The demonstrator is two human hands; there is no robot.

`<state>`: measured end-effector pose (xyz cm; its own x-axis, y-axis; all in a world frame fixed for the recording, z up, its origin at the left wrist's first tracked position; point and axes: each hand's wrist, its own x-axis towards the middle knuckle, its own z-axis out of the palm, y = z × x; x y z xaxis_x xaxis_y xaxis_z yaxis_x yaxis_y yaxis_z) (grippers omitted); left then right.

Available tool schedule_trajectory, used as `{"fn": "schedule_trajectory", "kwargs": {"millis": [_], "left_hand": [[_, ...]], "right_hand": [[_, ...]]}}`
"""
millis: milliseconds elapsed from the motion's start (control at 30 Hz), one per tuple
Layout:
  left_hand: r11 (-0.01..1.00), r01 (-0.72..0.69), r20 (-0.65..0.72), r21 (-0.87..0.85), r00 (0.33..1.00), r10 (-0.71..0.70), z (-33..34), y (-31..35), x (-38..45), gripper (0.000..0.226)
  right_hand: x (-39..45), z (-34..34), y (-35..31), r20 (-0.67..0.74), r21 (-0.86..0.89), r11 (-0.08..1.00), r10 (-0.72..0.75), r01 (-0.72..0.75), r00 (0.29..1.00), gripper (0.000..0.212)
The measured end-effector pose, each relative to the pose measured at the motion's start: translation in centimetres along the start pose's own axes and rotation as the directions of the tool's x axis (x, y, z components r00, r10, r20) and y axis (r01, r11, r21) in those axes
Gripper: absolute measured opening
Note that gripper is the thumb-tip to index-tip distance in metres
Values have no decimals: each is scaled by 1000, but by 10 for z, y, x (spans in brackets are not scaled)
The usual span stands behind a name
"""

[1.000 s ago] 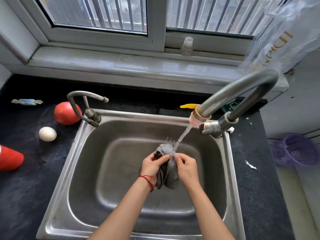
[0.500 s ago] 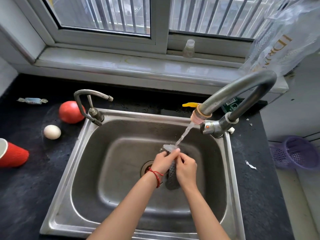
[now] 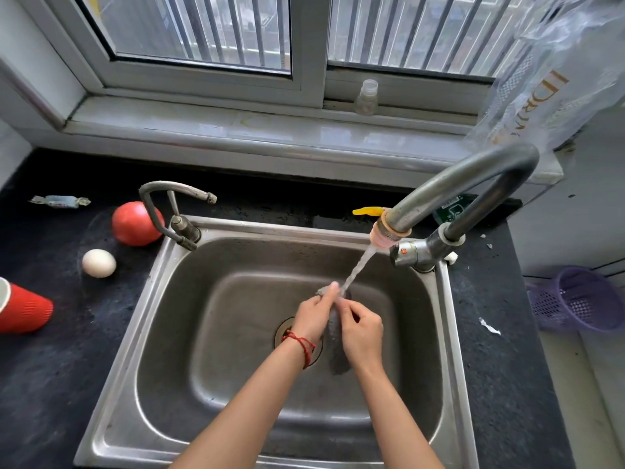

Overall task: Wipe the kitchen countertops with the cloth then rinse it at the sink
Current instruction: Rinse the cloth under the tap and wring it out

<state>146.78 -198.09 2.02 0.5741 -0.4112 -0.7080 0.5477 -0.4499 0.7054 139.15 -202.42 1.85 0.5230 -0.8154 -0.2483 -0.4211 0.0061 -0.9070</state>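
My two hands cover most of the cloth (image 3: 334, 346); I see only a dark grey strip hanging between my palms and a small tip poking out above my left fingers, so its full size stays hidden. My left hand (image 3: 313, 318), with a red string at the wrist, pinches that top end between thumb and fingers. My right hand (image 3: 362, 330) curls around the cloth's middle, fingers pressed together against it. My hands partly cover the drain.

I count two taps: the big curved faucet (image 3: 473, 187) at the right, running a thin stream onto the top of the cloth, and a small tap (image 3: 176, 211) at the left corner. One tomato (image 3: 137, 223), one egg (image 3: 99, 263), one wrapped sweet (image 3: 59, 201) lie on the black countertop (image 3: 50, 367). One red cup (image 3: 23, 309) lies on its side, cut off by the frame's edge.

The steel sink (image 3: 152, 333) holds only my hands and the cloth. What the purple basket (image 3: 581, 299) holds I cannot tell.
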Motion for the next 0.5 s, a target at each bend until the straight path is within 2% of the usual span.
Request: {"fn": "schedule_trajectory", "kwargs": {"millis": [67, 133, 167, 233, 267, 300, 333, 367, 400, 467, 500], "left_hand": [[988, 39, 74, -148, 997, -29, 4, 4, 1, 17], [985, 9, 27, -173, 1000, -4, 2, 1, 7, 15], [984, 0, 18, -180, 1000, 4, 0, 1, 8, 15], [973, -23, 59, -228, 998, 37, -4, 1, 9, 13], [969, -37, 100, -243, 993, 63, -6, 3, 9, 13], [967, -42, 154, -253, 985, 83, -9, 6, 9, 14], [966, -37, 210, -256, 973, 93, -11, 8, 9, 15], [966, -32, 259, -256, 961, 101, -13, 10, 10, 15], [968, -23, 301, -250, 948, 100, -16, 13, 10, 15], [977, -15, 346, -213, 934, 89, -20, 17, 10, 17], [979, -7, 351, -202, 933, 79, -22, 17, 10, 18]], "right_hand": [[1, 0, 1, 172, 56, 998, -1, -8, 985, 25], [3, -9, 0, 224, 119, 991, 28, -56, 974, 37], [6, -14, 3, 169, 142, 987, 47, -71, 985, 39], [16, -25, 7, -7, 155, 983, 96, -94, 995, 25], [22, -28, 14, -29, 170, 977, 140, -133, 990, 18], [26, -29, 17, 33, 197, 962, 185, -188, 982, 30], [28, -28, 22, 139, 250, 937, 215, -244, 967, 54], [29, -28, 28, 257, 334, 887, 241, -320, 936, 77], [30, -27, 34, 381, 385, 827, 261, -409, 887, 90], [24, -22, 35, 601, 425, 701, 256, -573, 758, 87], [22, -19, 35, 652, 425, 673, 236, -605, 721, 84]]}}
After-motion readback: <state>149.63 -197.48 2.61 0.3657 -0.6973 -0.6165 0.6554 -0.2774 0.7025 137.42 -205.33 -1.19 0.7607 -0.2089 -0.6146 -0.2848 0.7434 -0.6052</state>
